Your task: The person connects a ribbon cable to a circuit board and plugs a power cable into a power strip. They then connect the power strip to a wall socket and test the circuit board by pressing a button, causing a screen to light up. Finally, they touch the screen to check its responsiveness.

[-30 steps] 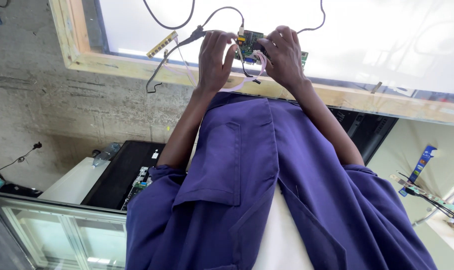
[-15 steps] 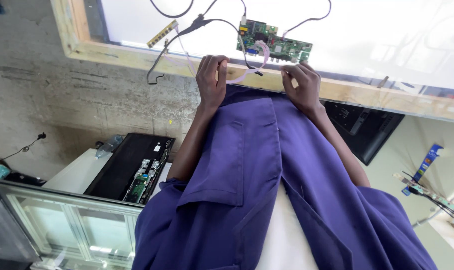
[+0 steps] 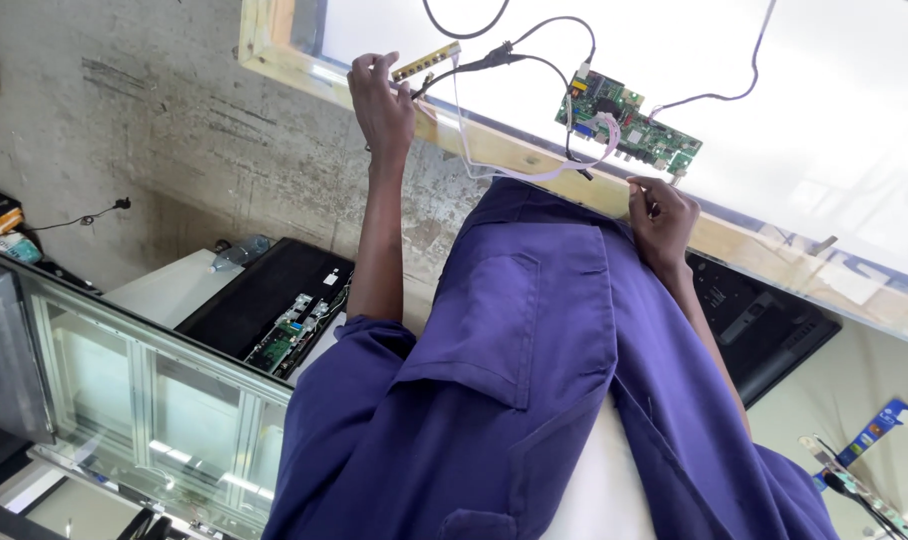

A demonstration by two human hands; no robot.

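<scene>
Green circuit board (image 3: pixel 629 125) lies between left hand (image 3: pixel 382 100) and right hand (image 3: pixel 664 215).

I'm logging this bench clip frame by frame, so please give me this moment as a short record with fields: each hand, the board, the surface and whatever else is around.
left hand: raised, fingers pinching one end of a small tan strip board
right hand: at the wooden frame edge, fingers curled; whether it holds anything cannot be told
green circuit board: lies on the lit white panel, no hand on it
cables: black leads and a white flat ribbon run to the board
clothing: purple work coat
nearby: opened flat screen on a side table, glass cabinet
</scene>
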